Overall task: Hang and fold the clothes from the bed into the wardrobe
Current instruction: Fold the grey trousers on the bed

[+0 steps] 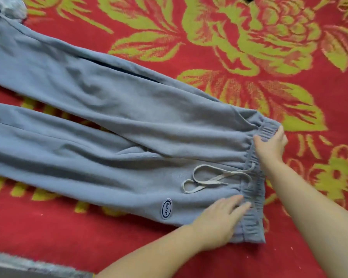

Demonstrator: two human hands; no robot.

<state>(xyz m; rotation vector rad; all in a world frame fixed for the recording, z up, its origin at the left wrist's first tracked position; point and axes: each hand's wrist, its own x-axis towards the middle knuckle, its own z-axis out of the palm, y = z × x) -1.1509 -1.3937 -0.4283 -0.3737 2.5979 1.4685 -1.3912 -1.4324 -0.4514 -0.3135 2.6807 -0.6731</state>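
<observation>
Grey sweatpants (109, 121) lie spread flat on the red flowered bedcover (249, 47), legs running away to the left of both hands. Left hand (219, 221) rests flat-fingered on the near waistband; right hand (270, 145) presses the far waistband corner, fingers straight. Judged: smoothed only, no fold made; wardrobe step remains.

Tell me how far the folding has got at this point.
Early. Done: the grey joggers lie spread flat on the red bedspread, legs apart. In hand: the left hand and right hand rest on the waistband. Left: no fold yet made; no wardrobe in view.
</observation>
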